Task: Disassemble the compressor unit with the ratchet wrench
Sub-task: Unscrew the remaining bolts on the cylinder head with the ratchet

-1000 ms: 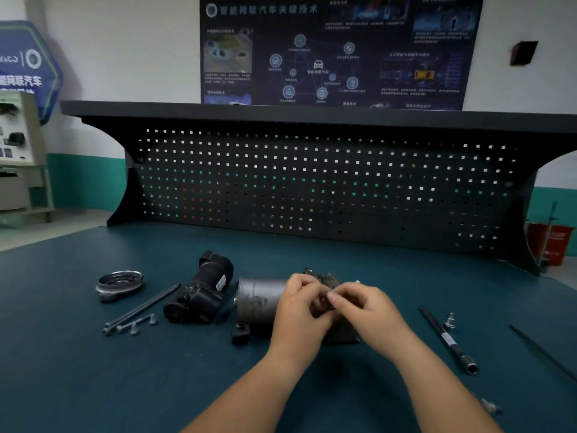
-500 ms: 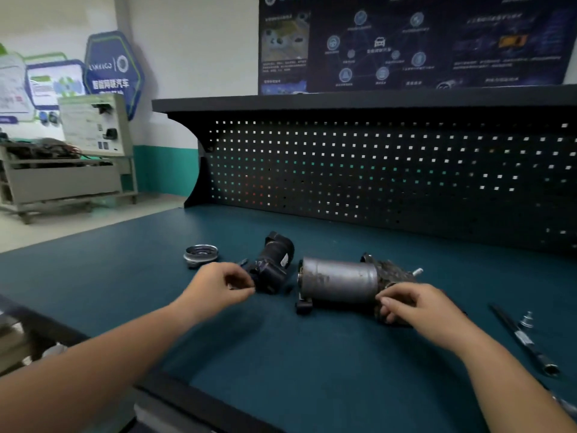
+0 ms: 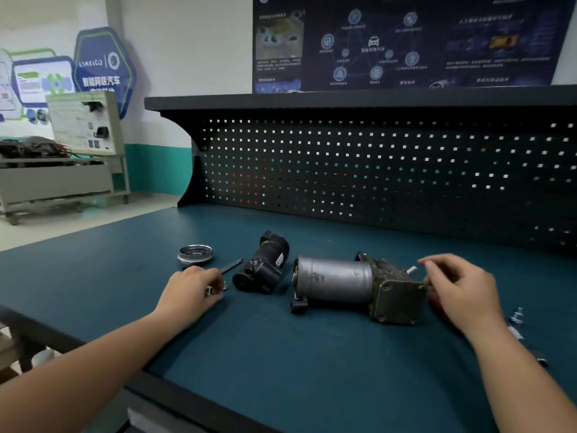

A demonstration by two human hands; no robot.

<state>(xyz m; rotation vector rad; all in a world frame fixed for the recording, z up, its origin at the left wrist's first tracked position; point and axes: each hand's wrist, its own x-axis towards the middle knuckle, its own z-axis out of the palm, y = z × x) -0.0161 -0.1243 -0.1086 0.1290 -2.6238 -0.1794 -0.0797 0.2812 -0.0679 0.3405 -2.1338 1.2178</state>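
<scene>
The compressor unit lies on its side on the blue mat, a silver cylinder (image 3: 334, 282) joined to a grimy cast housing (image 3: 398, 296). A short stud (image 3: 411, 270) sticks out of the housing. My right hand (image 3: 459, 285) hovers at the housing's right end with loosely curled fingers and nothing visible in them. My left hand (image 3: 190, 289) is down on the mat to the left, its fingertips pinching a small silver bolt (image 3: 209, 289) beside other loose bolts (image 3: 223, 285). The ratchet wrench is mostly hidden behind my right forearm.
A detached black part (image 3: 265, 267) lies left of the cylinder, with a thin rod (image 3: 231, 265) and a round metal cap (image 3: 195, 254) further left. A small socket (image 3: 516, 317) stands right of my right wrist. The pegboard (image 3: 374, 176) walls the back. The bench's front edge (image 3: 187, 398) runs lower left.
Both hands left the housing, where they worked together. My left hand carried a small piece left to the loose bolts. My right hand stayed by the housing's right end. The view turned left.
</scene>
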